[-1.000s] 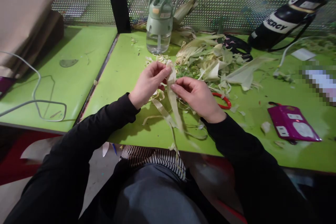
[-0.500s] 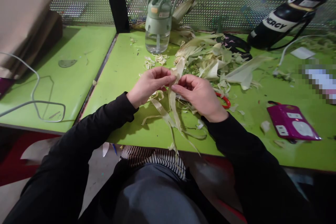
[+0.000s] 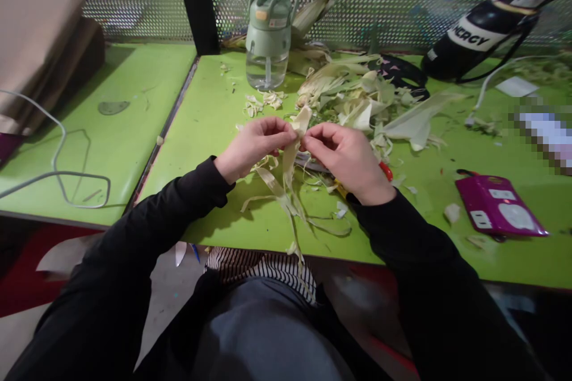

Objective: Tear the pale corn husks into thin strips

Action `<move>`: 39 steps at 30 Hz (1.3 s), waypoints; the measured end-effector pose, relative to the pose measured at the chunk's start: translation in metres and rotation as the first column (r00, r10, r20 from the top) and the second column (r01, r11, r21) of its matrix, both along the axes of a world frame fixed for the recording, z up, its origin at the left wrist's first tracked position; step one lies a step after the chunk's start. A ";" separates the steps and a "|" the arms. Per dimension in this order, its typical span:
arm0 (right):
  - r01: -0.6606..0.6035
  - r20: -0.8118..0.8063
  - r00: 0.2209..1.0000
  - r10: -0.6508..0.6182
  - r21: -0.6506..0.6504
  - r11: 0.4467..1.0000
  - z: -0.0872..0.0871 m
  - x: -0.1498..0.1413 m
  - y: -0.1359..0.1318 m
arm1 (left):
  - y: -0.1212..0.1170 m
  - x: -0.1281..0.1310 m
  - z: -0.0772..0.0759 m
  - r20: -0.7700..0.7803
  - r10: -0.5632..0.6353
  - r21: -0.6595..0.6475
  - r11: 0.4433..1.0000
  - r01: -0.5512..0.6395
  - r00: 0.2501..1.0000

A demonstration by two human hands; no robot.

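My left hand [image 3: 263, 141] pinches a pale strip of corn husk [image 3: 289, 161] near its upper end, and the strip hangs down toward the table edge. Close beside it, the thumb and forefinger of my right hand [image 3: 351, 161] are pressed together at the husk's right side; whatever sits between those fingertips is too small to make out clearly. More thin husk strips [image 3: 272, 186] lie on the green table under my hands. Partly hidden behind my right hand are scissors with a red handle [image 3: 385, 171].
A heap of corn husks [image 3: 357, 95] lies beyond my hands. A pale green water bottle [image 3: 268, 41] stands at the back, with a black bottle [image 3: 478, 36] leaning at right. Nearby are a purple packet [image 3: 500, 205], a looped cable [image 3: 58, 155] and brown bags [image 3: 40, 47].
My right hand has shifted slightly right, away from my left hand, and covers more of the red handle. A thin strand that hung toward the table edge no longer shows there.
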State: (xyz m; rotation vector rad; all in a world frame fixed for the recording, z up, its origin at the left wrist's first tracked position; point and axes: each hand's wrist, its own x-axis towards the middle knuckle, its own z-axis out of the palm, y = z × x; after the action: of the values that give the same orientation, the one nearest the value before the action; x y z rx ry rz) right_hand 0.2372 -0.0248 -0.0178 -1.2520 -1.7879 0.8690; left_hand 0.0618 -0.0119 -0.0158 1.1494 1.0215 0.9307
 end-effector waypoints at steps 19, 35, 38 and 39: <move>0.011 0.171 0.984 -0.045 0.196 0.981 -0.001 -0.003 -0.003 | -0.001 0.000 0.003 0.058 -0.057 -0.136 0.989 0.064 0.997; -0.015 0.247 0.964 -0.101 0.427 0.904 -0.009 -0.002 0.000 | -0.001 -0.002 0.004 0.208 -0.041 -0.307 0.946 0.105 0.977; -0.058 0.294 0.950 -0.104 0.496 0.866 -0.011 0.001 0.001 | -0.001 -0.003 0.006 0.230 -0.026 -0.363 0.925 0.111 0.973; -0.062 0.299 0.948 -0.108 0.506 0.860 -0.011 0.002 0.002 | -0.001 -0.003 0.007 0.234 -0.030 -0.370 0.921 0.118 0.972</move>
State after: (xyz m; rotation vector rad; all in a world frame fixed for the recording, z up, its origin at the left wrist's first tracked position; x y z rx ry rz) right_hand 0.2389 -0.0233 -0.0290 -1.0909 -2.0705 0.1406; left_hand 0.0586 -0.0128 -0.0085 0.7324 0.9173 0.7390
